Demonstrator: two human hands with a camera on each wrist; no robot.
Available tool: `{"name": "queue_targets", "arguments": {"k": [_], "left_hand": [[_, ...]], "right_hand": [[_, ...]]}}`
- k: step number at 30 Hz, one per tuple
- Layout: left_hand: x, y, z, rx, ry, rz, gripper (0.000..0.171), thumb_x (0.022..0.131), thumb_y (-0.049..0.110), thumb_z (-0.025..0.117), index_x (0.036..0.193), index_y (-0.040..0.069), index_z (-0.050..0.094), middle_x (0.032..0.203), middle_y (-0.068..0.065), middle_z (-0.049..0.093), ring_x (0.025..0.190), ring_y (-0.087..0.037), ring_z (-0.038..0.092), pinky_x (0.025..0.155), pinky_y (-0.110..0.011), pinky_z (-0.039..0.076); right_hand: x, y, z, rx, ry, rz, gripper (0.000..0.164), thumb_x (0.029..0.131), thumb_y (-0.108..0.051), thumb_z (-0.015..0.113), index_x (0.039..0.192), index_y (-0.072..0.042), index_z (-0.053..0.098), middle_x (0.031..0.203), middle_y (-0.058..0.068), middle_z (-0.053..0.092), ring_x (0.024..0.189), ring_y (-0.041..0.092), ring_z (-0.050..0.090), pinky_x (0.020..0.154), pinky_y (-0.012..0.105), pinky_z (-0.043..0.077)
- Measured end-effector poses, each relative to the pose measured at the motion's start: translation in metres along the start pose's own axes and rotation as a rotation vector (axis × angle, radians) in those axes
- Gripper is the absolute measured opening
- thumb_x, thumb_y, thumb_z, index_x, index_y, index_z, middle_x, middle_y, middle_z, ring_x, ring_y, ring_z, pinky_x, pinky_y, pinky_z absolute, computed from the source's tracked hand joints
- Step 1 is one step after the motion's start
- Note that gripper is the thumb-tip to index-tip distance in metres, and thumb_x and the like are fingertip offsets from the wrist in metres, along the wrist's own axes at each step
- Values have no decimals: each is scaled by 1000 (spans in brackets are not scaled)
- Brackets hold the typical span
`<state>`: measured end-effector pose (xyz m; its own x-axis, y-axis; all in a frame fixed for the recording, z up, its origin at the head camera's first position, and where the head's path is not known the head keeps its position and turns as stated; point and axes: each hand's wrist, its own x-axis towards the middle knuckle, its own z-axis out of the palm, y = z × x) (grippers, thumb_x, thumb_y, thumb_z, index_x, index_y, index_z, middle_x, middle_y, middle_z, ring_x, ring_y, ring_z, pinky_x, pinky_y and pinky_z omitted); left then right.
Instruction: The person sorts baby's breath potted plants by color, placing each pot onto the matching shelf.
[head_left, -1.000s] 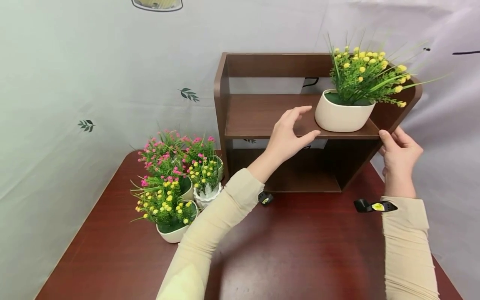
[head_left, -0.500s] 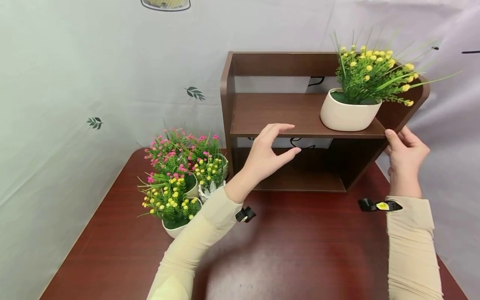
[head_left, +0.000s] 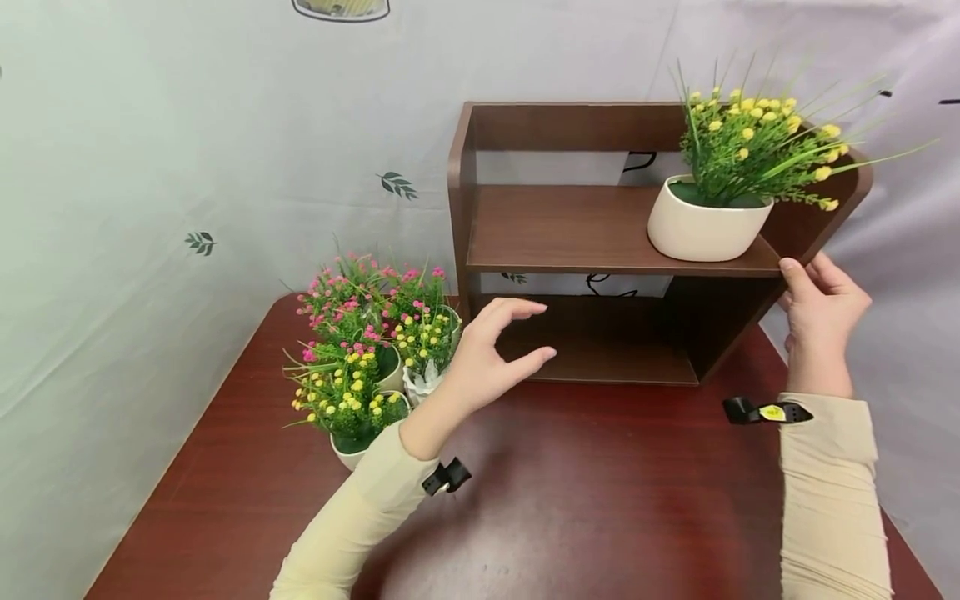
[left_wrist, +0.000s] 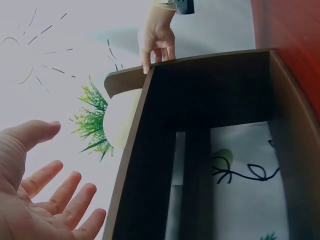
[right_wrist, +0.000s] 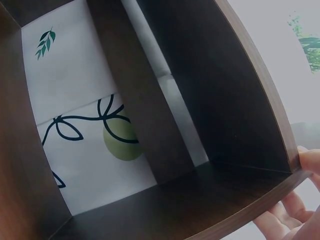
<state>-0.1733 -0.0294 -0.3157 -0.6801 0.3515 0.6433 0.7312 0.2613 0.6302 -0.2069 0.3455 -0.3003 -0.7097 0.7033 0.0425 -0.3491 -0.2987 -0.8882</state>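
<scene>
A small dark brown two-tier shelf point(head_left: 562, 225) stands at the back of the table. On the right of its upper tier sits a white oval pot of yellow artificial flowers point(head_left: 708, 223). My right hand point(head_left: 825, 321) grips the shelf's right side panel where the upper board meets it; in the right wrist view the thumb lies at the front edge and the fingers reach behind the panel. My left hand point(head_left: 487, 358) hovers in front of the lower tier, thumb and fingers spread apart, holding nothing. The left wrist view also has this hand point(left_wrist: 45, 195) beside the shelf.
Left of the shelf, several potted flowers cluster on the reddish-brown table point(head_left: 585, 500): pink ones point(head_left: 337, 304) behind, yellow ones point(head_left: 345, 400) in front, partly behind my left sleeve point(head_left: 367, 508). A pale printed cloth point(head_left: 225, 125) hangs behind.
My left hand has drawn away from the white pot, moving left and down past the upper board. The right hand keeps its grip on the side panel. The view has shifted slightly.
</scene>
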Motion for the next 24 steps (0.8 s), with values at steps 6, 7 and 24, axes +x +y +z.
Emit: {"name": "queue_targets", "arguments": {"k": [6,7,24], "left_hand": [[-28,-7,-2,-27,-39,-40,42,76,13,79,114,6,63,109,-8,63,105,-17,58,94,-33,47],[-34,-9,-3,-30,-45,-52,42,76,13,79,114,5,63,109,-8,63,104,-18,58,93,-34,47],[-132,-31,-23,-9,-68,-302,41,75,7,78,114,8,63,110,-6,66,102,-18,61,88,-36,52]], "right_hand": [[3,-2,-2,27,-1,8,43,66,-1,84,108,-9,73,77,-1,71,65,8,64,49,18,52],[3,-2,-2,30,-3,10,43,67,-1,84,108,-8,73,77,-1,72,65,8,65,49,19,52],[4,3,-1,80,-23,22,44,67,4,82,109,-7,72,79,2,72,65,10,67,53,20,54]]}}
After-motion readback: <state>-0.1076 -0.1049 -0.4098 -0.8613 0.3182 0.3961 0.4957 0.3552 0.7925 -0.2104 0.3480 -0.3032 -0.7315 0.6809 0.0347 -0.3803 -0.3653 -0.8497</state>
